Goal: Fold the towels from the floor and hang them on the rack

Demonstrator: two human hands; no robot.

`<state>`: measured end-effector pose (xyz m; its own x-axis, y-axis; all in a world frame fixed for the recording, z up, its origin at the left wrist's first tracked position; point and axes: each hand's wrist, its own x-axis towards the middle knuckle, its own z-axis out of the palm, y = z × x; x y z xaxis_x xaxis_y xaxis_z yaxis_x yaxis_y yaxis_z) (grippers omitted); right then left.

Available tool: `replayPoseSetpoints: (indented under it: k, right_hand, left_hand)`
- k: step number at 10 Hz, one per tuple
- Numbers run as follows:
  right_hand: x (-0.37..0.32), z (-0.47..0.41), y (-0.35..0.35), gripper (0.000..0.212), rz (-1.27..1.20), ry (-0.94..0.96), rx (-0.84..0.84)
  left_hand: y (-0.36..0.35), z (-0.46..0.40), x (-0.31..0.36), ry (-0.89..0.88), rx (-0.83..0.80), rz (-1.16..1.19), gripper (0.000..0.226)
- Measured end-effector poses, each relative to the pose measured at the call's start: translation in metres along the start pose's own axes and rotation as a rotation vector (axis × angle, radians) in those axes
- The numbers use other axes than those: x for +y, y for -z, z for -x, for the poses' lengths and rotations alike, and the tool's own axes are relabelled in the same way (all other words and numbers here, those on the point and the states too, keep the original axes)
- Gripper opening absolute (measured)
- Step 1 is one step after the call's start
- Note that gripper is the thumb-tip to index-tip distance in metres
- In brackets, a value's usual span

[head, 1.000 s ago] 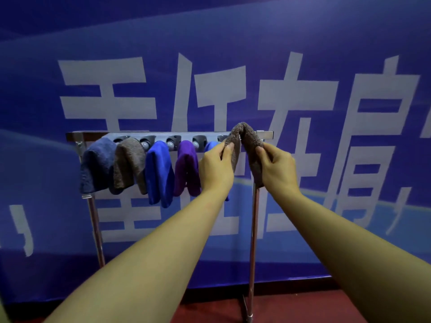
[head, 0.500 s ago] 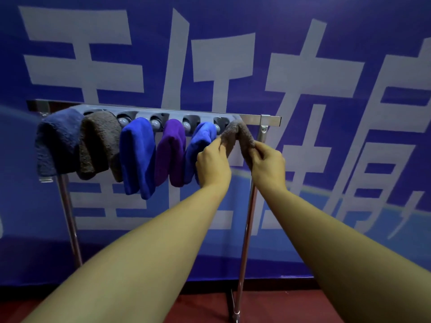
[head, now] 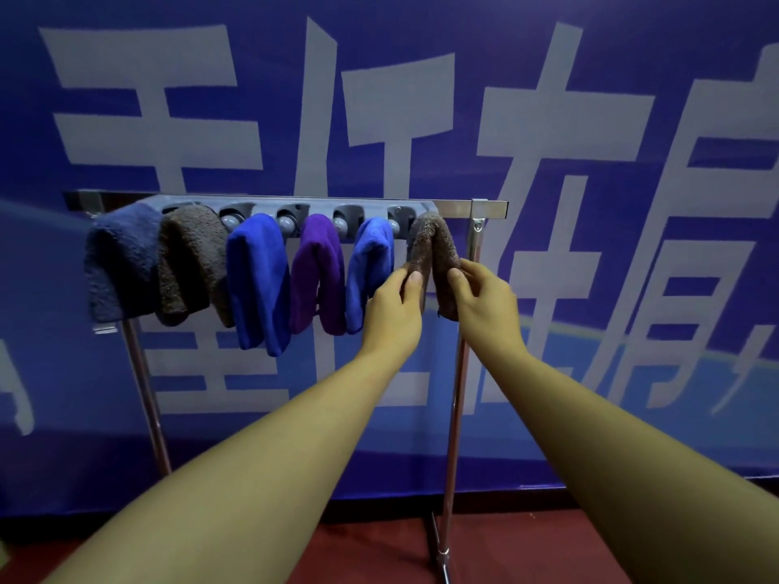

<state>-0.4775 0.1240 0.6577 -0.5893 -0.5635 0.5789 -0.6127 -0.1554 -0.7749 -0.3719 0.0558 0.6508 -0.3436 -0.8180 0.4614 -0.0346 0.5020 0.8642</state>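
Both hands, left hand [head: 394,307] and right hand [head: 484,295], pinch the brown towel [head: 434,246] draped on the rack [head: 491,208]. Five more towels hang left of that grip. Nearly done, I think.

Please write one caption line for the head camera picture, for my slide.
Left hand and right hand pinch the brown towel draped last on the rack, beside five hung towels.

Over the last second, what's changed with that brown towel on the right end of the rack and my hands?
The brown towel came down from above the bar and now straddles the rack at its right end. Both hands slid down its sides: the left hand pinches the left flap, the right hand the right flap. The five other towels hang as before.
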Motion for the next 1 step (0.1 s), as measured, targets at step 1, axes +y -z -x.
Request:
replayPoseSetpoints:
  k: [1]
  right_hand:
    - [-0.0213,0.0127,0.0110,0.033,0.009,-0.002,0.042]
  left_hand:
    - [0.0228,0.0159,0.0187,-0.001,0.015,0.029,0.038]
